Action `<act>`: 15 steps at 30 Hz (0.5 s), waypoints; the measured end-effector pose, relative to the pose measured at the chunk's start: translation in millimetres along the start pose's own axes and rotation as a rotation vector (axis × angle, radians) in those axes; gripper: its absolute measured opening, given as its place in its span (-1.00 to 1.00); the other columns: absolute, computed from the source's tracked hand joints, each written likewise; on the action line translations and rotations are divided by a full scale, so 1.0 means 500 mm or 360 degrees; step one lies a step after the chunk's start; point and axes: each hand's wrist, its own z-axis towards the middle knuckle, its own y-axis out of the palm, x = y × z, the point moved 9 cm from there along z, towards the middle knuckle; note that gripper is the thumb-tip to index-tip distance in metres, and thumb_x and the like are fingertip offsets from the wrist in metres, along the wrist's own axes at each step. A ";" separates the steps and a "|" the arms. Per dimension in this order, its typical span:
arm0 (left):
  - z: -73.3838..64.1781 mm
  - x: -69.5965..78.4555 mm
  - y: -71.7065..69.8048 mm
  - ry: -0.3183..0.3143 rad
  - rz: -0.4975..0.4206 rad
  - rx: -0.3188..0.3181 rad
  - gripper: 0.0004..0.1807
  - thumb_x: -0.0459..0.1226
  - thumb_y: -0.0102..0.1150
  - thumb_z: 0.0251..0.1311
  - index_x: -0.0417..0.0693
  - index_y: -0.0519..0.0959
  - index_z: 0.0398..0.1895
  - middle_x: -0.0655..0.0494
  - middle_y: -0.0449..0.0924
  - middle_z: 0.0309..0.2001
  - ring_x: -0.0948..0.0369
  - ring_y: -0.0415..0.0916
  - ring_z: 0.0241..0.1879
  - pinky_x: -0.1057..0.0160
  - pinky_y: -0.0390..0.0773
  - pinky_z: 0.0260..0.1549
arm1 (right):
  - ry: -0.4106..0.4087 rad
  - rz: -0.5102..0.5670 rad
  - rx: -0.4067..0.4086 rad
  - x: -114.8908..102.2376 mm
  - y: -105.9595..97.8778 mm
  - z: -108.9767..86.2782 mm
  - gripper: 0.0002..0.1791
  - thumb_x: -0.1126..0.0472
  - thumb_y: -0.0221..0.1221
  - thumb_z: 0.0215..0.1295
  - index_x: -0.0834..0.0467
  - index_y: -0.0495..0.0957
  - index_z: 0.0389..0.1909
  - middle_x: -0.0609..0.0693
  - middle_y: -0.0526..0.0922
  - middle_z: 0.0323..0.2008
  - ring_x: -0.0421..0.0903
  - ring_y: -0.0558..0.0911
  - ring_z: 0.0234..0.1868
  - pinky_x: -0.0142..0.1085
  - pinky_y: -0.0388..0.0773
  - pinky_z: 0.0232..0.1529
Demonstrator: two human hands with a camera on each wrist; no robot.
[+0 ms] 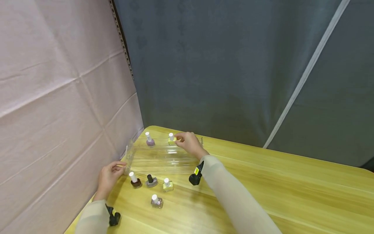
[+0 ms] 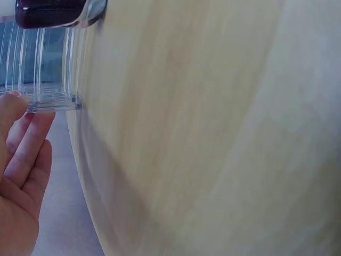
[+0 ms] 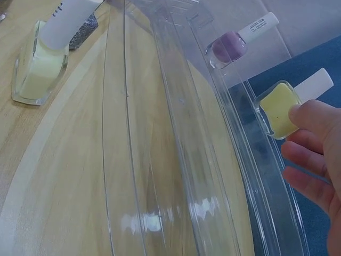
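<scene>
My right hand [image 1: 190, 143] pinches a bottle of yellow nail polish [image 3: 279, 109] with a white cap, between thumb and fingers. The bottle is at the back tier of a clear stepped display rack [image 1: 156, 160]. On that same tier, to the left, stands a lilac nail polish [image 1: 150, 142] with a white cap. My left hand [image 1: 109, 177] holds the rack's left end, thumb and fingertips at its clear edge [image 2: 53, 101]. Close to that hand, in front of the rack, is a dark red nail polish [image 1: 136, 183].
Before the rack stand a grey glitter polish [image 1: 152, 183] with a black cap and another yellow polish [image 1: 168, 186]. A brownish polish [image 1: 157, 203] is nearer me. Pink cloth [image 1: 58, 97] hangs left of the wooden table [image 1: 248, 175], dark cloth [image 1: 210, 65] behind it.
</scene>
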 end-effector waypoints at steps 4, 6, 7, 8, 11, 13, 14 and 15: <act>-0.003 0.002 -0.004 0.0001 0.0017 0.0001 -0.87 -0.50 0.25 0.04 -0.30 0.64 -0.31 -0.15 0.65 -0.51 0.17 0.60 -0.58 0.48 0.43 -0.65 | -0.0009 0.0014 -0.0001 0.000 0.005 0.002 -0.69 0.18 0.18 0.27 0.13 0.58 0.02 0.03 0.65 -0.13 -0.11 0.62 -0.19 -0.33 0.56 -0.24; -0.004 0.003 -0.006 0.0003 0.0023 0.0005 -0.88 -0.50 0.25 0.04 -0.30 0.64 -0.31 -0.14 0.65 -0.51 0.20 0.59 -0.59 0.47 0.42 -0.65 | -0.0008 0.0014 0.0006 0.001 0.007 0.003 -0.70 0.18 0.18 0.27 0.12 0.58 0.01 0.03 0.65 -0.13 -0.11 0.62 -0.20 -0.33 0.56 -0.24; -0.005 0.002 -0.007 0.0001 0.0024 0.0006 -0.88 -0.49 0.26 0.04 -0.29 0.64 -0.31 -0.13 0.65 -0.52 0.21 0.58 -0.59 0.47 0.42 -0.65 | -0.0007 0.0011 0.0010 0.001 0.009 0.003 -0.70 0.18 0.18 0.27 0.12 0.59 0.01 0.02 0.65 -0.13 -0.11 0.62 -0.20 -0.33 0.56 -0.24; -0.005 0.002 -0.008 -0.0001 0.0025 0.0006 -0.88 -0.49 0.25 0.04 -0.29 0.64 -0.31 -0.13 0.65 -0.51 0.20 0.59 -0.58 0.47 0.43 -0.65 | -0.0003 0.0006 0.0012 0.003 0.010 0.003 -0.71 0.18 0.18 0.27 0.12 0.59 0.00 0.02 0.65 -0.13 -0.11 0.62 -0.20 -0.33 0.56 -0.25; -0.007 -0.001 -0.007 -0.0011 -0.0008 -0.0006 -0.87 -0.51 0.25 0.04 -0.30 0.64 -0.30 -0.14 0.65 -0.51 0.16 0.60 -0.57 0.48 0.44 -0.64 | 0.0023 -0.0002 0.0014 0.009 0.017 0.004 -0.72 0.18 0.18 0.27 0.10 0.59 0.00 0.00 0.65 -0.13 -0.13 0.61 -0.21 -0.33 0.55 -0.26; -0.008 -0.002 -0.006 -0.0014 -0.0041 -0.0012 -0.87 -0.52 0.24 0.04 -0.33 0.63 -0.30 -0.16 0.64 -0.51 0.14 0.61 -0.57 0.49 0.45 -0.64 | 0.0036 -0.0004 0.0013 0.012 0.020 0.003 -0.72 0.18 0.18 0.27 0.09 0.59 0.00 -0.01 0.64 -0.13 -0.13 0.60 -0.21 -0.33 0.54 -0.26; -0.009 -0.002 -0.006 -0.0010 -0.0060 -0.0012 -0.87 -0.53 0.23 0.04 -0.34 0.63 -0.30 -0.17 0.64 -0.51 0.15 0.60 -0.58 0.49 0.45 -0.65 | 0.0042 -0.0002 0.0012 0.012 0.022 0.003 -0.72 0.18 0.18 0.27 0.08 0.59 0.00 -0.01 0.64 -0.13 -0.13 0.60 -0.21 -0.33 0.54 -0.26; -0.009 -0.002 -0.006 -0.0007 -0.0075 -0.0012 -0.87 -0.54 0.23 0.03 -0.35 0.62 -0.31 -0.18 0.64 -0.51 0.15 0.60 -0.58 0.50 0.44 -0.65 | 0.0044 0.0001 0.0012 0.013 0.023 0.003 -0.71 0.17 0.18 0.28 0.08 0.59 0.00 -0.01 0.64 -0.12 -0.14 0.60 -0.21 -0.33 0.54 -0.26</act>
